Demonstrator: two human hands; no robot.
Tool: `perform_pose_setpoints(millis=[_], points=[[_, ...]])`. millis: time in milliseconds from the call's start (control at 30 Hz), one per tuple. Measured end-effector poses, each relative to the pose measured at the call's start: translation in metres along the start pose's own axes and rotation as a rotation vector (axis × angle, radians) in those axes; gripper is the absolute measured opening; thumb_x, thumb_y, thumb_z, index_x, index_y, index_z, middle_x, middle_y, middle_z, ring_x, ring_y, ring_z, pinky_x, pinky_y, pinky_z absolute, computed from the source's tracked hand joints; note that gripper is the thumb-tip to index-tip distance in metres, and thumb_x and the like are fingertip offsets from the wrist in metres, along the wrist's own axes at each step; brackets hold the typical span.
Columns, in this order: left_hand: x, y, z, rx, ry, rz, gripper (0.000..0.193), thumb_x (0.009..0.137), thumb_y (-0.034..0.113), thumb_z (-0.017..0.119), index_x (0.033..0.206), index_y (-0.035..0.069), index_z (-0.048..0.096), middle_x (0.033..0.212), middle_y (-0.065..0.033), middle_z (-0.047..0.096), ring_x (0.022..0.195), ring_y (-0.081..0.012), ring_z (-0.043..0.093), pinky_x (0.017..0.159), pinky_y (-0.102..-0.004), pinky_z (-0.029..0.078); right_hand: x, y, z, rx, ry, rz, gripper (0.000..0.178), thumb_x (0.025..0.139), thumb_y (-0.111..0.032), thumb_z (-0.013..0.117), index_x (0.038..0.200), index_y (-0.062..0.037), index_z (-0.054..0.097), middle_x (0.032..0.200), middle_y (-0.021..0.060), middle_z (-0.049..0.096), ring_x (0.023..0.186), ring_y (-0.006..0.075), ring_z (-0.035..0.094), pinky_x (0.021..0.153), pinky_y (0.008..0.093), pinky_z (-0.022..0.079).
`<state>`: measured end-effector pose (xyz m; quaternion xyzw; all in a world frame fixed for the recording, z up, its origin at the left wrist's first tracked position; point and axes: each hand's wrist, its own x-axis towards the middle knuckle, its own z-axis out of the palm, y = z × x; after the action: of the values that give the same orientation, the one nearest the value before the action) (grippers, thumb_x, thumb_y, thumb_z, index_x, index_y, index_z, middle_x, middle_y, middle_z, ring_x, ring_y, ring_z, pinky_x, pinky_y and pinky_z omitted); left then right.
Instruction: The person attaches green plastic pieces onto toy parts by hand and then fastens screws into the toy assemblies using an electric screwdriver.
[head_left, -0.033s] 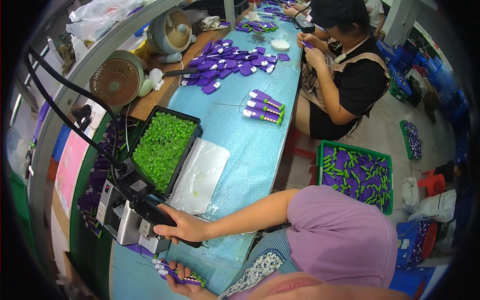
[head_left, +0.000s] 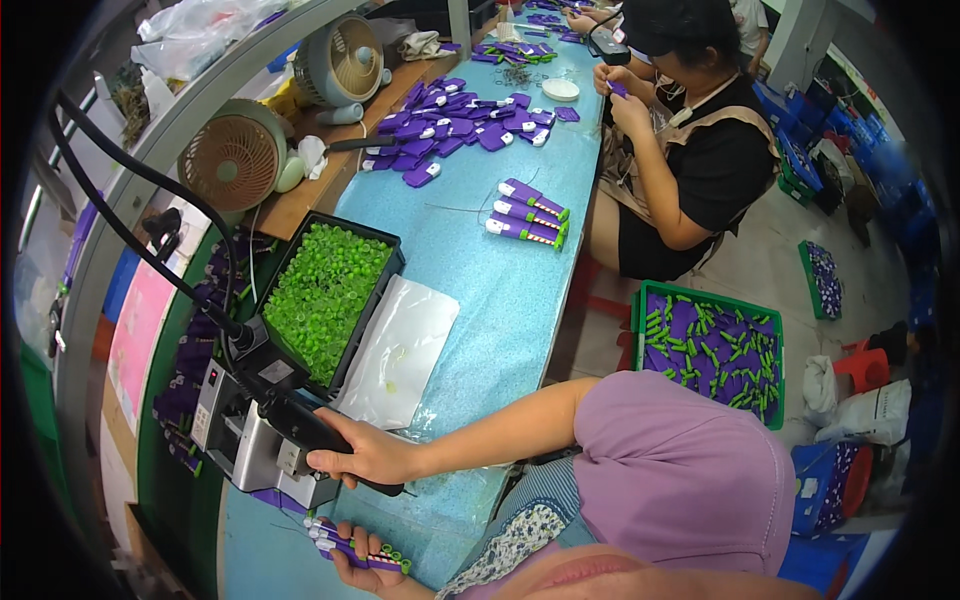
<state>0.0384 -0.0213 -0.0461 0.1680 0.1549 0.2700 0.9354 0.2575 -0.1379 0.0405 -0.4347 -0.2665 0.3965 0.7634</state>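
My right hand is closed round a long black handle at a small silver bench machine. Below it, near the bottom edge, my left hand grips purple toy pieces with white ends and green rings; its palm side is partly hidden. Beside the machine stands a black tray full of small green rings. A white sheet lies along the tray. Farther up the blue table, three similar purple pieces with green ends lie side by side.
A heap of purple pieces lies at the far end, with two fans to its left. A co-worker sits across the table's right edge. A green crate of purple and green pieces stands right. Black cables arch over the left.
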Motion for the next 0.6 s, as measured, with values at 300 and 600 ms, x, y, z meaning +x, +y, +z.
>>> perform_pose_setpoints(millis=[300, 600], points=[[-0.008, 0.002, 0.032, 0.259, 0.109, -0.102, 0.036, 0.086, 0.039, 0.06, 0.102, 0.01, 0.049, 0.077, 0.0001, 0.044, 0.061, -0.0104, 0.039, 0.059, -0.0252, 0.032, 0.001, 0.001, -0.001, 0.012, -0.04, 0.008, 0.066, 0.091, -0.042, 0.058, 0.136, -0.0035, 0.029, 0.075, 0.0034, 0.052, 0.057, 0.0088, 0.052, 0.055, 0.0233, 0.043], [-0.006, 0.01, 0.008, 0.13, -0.068, -0.196, 0.05, 0.083, 0.039, 0.068, 0.114, 0.01, 0.043, 0.091, -0.0023, 0.047, 0.064, -0.0112, 0.043, 0.064, -0.0282, 0.035, 0.002, 0.003, -0.002, 0.042, -0.05, 0.047, 0.06, 0.091, -0.039, 0.058, 0.132, -0.0044, 0.032, 0.083, 0.0037, 0.052, 0.06, 0.0084, 0.051, 0.055, 0.023, 0.043]])
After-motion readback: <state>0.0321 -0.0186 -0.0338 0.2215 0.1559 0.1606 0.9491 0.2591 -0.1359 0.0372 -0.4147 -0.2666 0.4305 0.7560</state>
